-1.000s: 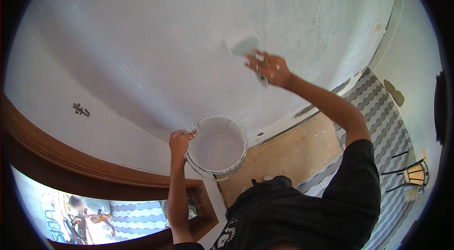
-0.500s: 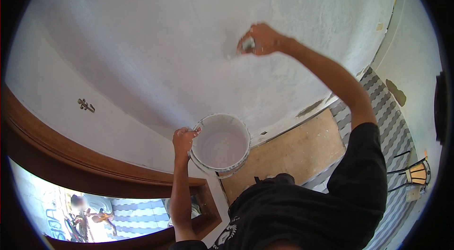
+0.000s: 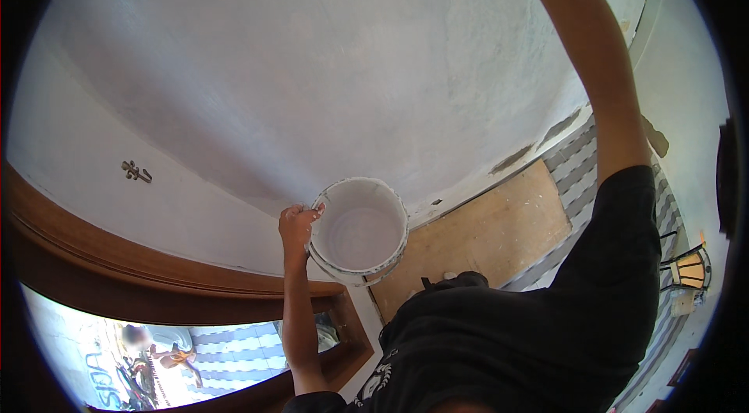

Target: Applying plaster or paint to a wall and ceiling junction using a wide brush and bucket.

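My left hand [image 3: 297, 224] grips the rim of a white bucket [image 3: 390, 206], fingers wrapped over its left edge. The bucket is tilted so its pale interior shows, with whitish material at the bottom and smears round the rim. A wire handle hangs down along its near side. My right arm [image 3: 599, 54] stretches up past the top edge of the picture, so my right hand and anything in it are hidden. Ahead of me is a broad pale wall [image 3: 312, 77] with an uneven, patchy coating.
A brown board [image 3: 484, 233] stands below beside the wall's foot, above patterned floor tiles [image 3: 573, 186]. Left is a curved-looking wooden frame [image 3: 109, 245] with a person [image 3: 168, 347] outside. A metal fitting [image 3: 136, 172] sits on the wall. A lantern-shaped lamp [image 3: 690, 268] is at right.
My right hand has swept from the middle of the wall upward and out of view with the pale tool it held. The bucket and left hand have shifted slightly left and up.
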A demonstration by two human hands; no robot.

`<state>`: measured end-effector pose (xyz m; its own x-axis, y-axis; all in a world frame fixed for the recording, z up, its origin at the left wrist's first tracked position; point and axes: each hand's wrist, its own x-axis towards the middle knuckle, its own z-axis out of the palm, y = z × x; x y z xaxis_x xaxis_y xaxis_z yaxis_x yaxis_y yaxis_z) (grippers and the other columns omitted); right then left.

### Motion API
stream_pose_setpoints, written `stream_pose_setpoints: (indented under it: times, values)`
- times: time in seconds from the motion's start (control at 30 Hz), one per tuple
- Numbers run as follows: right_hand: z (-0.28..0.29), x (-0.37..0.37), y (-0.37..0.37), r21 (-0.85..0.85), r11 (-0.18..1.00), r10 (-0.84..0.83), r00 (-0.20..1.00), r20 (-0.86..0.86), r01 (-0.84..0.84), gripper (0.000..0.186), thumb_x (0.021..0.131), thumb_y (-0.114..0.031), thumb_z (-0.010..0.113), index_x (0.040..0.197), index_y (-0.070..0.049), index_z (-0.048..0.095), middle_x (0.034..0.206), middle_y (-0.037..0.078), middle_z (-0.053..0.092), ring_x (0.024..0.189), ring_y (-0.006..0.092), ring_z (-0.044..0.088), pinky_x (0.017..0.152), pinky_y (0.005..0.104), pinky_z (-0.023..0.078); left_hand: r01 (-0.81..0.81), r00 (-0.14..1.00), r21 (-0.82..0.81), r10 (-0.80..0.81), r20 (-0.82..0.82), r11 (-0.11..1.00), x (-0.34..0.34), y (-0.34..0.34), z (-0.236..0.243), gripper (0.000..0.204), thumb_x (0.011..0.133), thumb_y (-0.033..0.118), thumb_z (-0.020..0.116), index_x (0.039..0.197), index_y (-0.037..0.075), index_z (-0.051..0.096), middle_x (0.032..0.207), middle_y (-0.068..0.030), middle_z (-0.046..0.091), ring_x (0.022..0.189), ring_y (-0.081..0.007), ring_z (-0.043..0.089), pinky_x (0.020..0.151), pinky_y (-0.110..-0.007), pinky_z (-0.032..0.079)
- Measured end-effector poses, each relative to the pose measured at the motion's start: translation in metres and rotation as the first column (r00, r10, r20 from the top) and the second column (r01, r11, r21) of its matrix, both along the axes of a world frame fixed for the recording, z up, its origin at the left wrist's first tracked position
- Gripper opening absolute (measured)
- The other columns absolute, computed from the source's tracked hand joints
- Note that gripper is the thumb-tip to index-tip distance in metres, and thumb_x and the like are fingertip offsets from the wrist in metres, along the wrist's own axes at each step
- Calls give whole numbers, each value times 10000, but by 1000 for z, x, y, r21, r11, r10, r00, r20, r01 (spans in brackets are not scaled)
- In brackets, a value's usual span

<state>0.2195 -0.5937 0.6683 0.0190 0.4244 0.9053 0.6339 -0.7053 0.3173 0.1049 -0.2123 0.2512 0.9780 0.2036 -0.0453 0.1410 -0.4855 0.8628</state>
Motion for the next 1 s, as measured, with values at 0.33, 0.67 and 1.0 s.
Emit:
stream_pose_setpoints:
  times: [0.33,0.67,1.0]
  values:
    - [-213,36,19,-121,963,-219,958,184,243,433,792,-109,717,1207,-217,658,1327,-19,593,1101,178,633,824,282,560,46,994,171,-62,87,984,-6,-12,2,392,729,171,725,544,-30,443,546,-90,367,526,-157,409,523,-334,371]
    - [-397,-30,13,-290,955,-74,891,-448,-66,322,747,-136,687,1069,-152,687,1261,5,636,1048,203,632,701,310,572,33,975,180,-71,210,983,0,-8,-4,293,666,103,649,529,-18,420,537,-42,398,515,-138,398,529,-311,370]
    - [-233,50,27,-210,968,-67,667,-742,-136,121,754,-245,743,863,-192,748,862,53,725,802,247,666,821,391,491,-30,999,41,31,-22,999,1,3,-13,512,684,343,753,633,-84,477,635,-202,491,697,-308,497,670,-420,401]
